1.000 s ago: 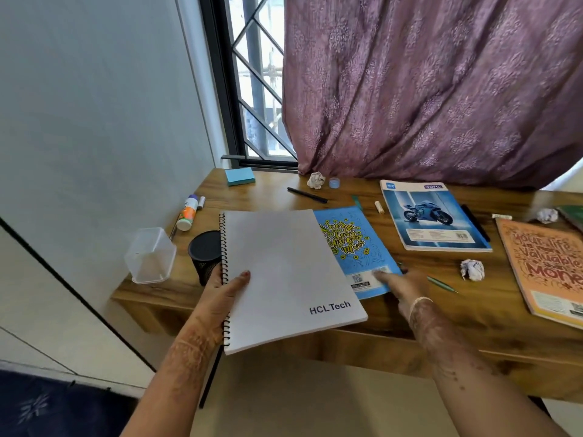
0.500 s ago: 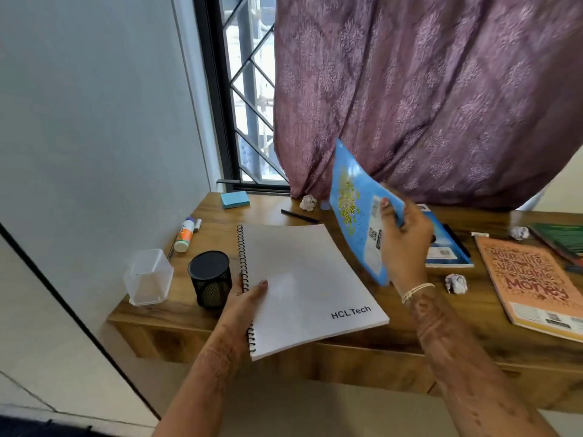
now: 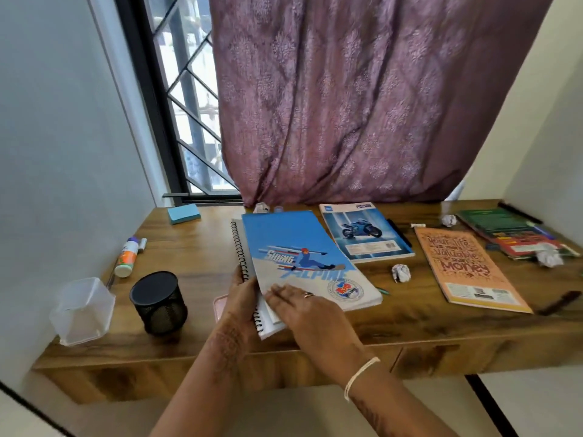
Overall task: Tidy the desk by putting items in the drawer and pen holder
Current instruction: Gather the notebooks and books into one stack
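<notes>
The blue notebook, which half a second ago stood upright in the right hand above the surface, now lies ski-cover up on the spiral notebook at the front edge, just right of the pen holder. The left hand has its grip closed on the spiral-bound edge, while the right hand's grip has opened, its fingers flat on the blue cover's near corner. Two books now form one stack, probably meant for the drawer, whose front looks unopened; the motorbike notebook and orange book lie where they did.
</notes>
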`<state>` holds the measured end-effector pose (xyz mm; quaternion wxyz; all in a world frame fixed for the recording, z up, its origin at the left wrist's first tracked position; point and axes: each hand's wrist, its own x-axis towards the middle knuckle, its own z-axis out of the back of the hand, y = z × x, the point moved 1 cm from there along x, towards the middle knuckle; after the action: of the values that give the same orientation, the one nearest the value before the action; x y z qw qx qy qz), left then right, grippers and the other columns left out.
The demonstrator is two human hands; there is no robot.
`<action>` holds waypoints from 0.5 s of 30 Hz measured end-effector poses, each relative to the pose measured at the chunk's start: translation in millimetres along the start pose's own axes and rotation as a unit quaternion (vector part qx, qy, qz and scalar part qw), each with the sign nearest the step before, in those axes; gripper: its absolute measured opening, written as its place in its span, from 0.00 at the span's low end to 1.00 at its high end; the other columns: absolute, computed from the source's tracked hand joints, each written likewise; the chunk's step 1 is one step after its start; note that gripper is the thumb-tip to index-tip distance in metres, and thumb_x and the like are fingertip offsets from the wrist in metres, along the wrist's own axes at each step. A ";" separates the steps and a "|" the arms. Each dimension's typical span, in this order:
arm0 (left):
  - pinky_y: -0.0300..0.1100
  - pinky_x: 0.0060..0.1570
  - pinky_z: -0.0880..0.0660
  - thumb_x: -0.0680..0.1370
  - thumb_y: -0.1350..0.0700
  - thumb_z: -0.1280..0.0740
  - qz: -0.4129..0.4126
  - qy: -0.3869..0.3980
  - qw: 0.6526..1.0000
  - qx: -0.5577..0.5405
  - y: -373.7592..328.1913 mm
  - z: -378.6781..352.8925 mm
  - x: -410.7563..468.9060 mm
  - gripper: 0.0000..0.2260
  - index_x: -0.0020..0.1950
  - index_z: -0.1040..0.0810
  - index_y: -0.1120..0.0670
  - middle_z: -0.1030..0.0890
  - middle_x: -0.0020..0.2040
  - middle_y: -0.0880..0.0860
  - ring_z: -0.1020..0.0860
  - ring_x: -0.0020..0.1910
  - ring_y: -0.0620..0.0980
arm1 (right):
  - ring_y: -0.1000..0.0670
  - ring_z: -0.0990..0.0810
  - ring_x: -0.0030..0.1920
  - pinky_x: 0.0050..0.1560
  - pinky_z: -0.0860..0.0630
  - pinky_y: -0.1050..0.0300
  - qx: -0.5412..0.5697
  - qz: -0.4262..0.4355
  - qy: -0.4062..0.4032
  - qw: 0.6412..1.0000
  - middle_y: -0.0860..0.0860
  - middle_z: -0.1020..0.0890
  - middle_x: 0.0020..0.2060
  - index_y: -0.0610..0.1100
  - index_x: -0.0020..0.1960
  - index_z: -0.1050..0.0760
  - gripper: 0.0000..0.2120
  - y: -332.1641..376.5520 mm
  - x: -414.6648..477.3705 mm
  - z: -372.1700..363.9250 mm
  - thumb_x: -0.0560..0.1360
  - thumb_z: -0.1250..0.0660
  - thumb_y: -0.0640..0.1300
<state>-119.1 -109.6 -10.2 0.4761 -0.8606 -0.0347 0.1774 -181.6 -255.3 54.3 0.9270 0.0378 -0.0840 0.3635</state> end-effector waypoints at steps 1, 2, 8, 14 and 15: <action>0.45 0.29 0.20 0.76 0.67 0.36 0.008 0.004 1.000 -0.004 1.5 -1.5 0.8 0.18 0.54 0.24 0.44 0.14 0.40 0.57 0.16 0.33 0.56 | 0.46 0.39 0.75 0.66 0.31 0.47 0.005 -0.007 0.010 1.000 0.47 0.41 0.76 0.47 0.78 0.48 0.30 -2.0 0.2 0.5 0.80 0.40 0.39; 0.46 0.29 0.20 0.76 0.67 0.36 0.017 0.011 1.000 -0.011 3.5 -4.7 1.7 0.19 0.53 0.24 0.43 0.14 0.41 0.58 0.16 0.34 0.57 | 0.47 0.39 0.75 0.66 0.31 0.47 0.020 -0.013 0.019 1.000 0.49 0.40 0.76 0.48 0.78 0.47 0.28 -6.6 -0.5 0.4 0.81 0.40 0.45; 0.48 0.28 0.20 0.76 0.66 0.36 0.031 0.042 0.999 0.006 14.1 -20.3 8.5 0.19 0.57 0.25 0.43 0.15 0.43 0.60 0.16 0.34 0.58 | 0.57 0.36 0.72 0.68 0.45 0.59 0.192 -0.084 0.015 0.978 0.59 0.31 0.71 0.56 0.72 0.35 0.38 -54.1 -9.7 11.1 0.71 0.57 0.75; 0.40 0.23 0.22 0.79 0.68 0.40 0.012 0.050 0.998 0.042 10.9 -42.5 21.1 0.16 0.59 0.27 0.48 0.15 0.35 0.54 0.17 0.29 0.52 | 0.49 0.26 0.62 0.57 0.25 0.54 0.298 -0.334 -0.069 0.891 0.50 0.30 0.70 0.49 0.72 0.35 0.20 -161.3 -7.4 5.4 0.81 0.44 0.51; 0.40 0.24 0.22 0.79 0.68 0.41 0.014 0.056 0.997 0.048 11.0 -47.3 23.7 0.16 0.60 0.27 0.49 0.15 0.35 0.54 0.16 0.29 0.52 | 0.50 0.22 0.54 0.46 0.23 0.56 0.396 -0.376 -0.063 0.835 0.48 0.26 0.67 0.47 0.72 0.34 0.19 -177.8 -6.9 1.9 0.82 0.43 0.48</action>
<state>-82.1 -148.4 -3.0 0.5153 -0.8459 0.0124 0.1372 -65.8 -390.4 53.3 0.8909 0.4530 0.0293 -0.0141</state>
